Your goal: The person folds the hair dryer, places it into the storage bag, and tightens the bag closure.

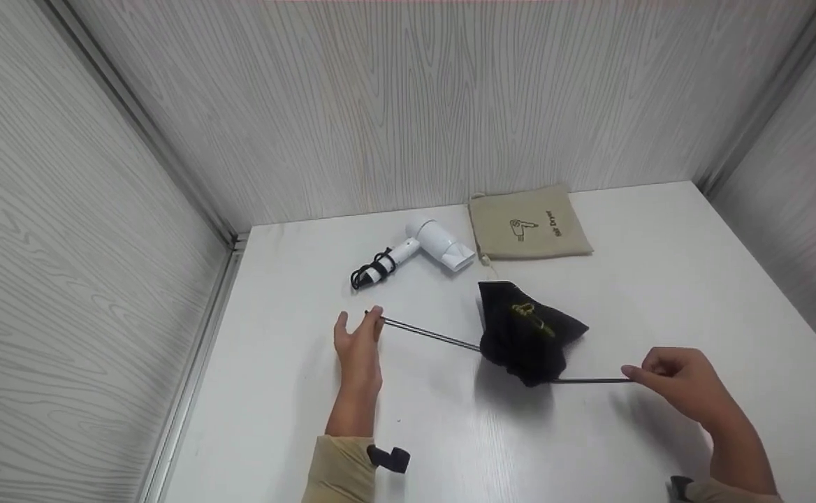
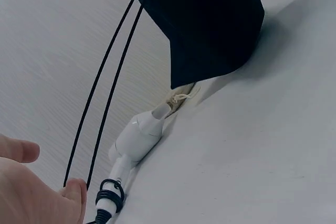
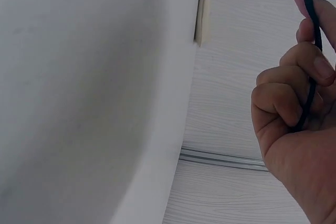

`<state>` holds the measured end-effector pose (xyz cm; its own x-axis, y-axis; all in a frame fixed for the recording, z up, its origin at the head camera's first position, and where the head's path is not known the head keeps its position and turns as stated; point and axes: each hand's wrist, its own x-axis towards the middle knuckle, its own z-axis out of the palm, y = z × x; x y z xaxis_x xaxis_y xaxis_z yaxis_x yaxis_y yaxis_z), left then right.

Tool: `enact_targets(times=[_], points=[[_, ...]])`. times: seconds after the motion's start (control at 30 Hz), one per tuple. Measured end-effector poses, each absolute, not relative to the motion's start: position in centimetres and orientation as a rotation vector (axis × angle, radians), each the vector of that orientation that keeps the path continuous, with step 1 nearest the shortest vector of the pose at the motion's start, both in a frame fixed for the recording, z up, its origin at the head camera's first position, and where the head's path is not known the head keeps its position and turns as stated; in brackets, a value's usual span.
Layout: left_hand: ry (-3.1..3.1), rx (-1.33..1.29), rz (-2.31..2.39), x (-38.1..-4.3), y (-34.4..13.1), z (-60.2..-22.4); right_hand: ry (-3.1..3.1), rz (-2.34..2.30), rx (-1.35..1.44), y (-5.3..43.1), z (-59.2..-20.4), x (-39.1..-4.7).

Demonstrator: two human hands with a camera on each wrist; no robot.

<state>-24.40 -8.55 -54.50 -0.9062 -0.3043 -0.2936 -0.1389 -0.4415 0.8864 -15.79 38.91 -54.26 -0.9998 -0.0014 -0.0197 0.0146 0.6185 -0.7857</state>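
Observation:
A black drawstring bag (image 1: 523,349) with a yellow-green mark hangs gathered just above the white table between both hands. My left hand (image 1: 360,349) holds the end of a doubled black cord (image 1: 430,332) hooked at its fingers, thumb apart. In the left wrist view, both strands run taut from the bag (image 2: 210,30) to the fingers. On the other side, my right hand (image 1: 684,384) pinches the opposite cord (image 1: 589,381), also stretched. The right wrist view has the right fingers (image 3: 286,72) curled, with black cord (image 3: 311,95) running through them.
A white hair dryer (image 1: 443,244) lies behind the bag, its black cable (image 1: 378,265) wound about the handle. Right of it lies a flat beige pouch (image 1: 527,241) printed "Hair Dryer". Wood-grain panels (image 1: 408,105) enclose the white table (image 1: 275,363) at back and sides.

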Motion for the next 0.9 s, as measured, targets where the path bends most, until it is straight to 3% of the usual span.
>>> enact_targets(times=[0.5, 0.9], points=[[-1.740, 0.499, -2.546, -24.4, -9.7, -54.9, 2.915, -1.304, 0.081, 37.7, -53.9, -16.7], [-2.360, 0.496, -2.204, -25.2, -12.4, -54.1, 2.998, -1.274, 0.000, 35.9, -51.5, -20.6]])
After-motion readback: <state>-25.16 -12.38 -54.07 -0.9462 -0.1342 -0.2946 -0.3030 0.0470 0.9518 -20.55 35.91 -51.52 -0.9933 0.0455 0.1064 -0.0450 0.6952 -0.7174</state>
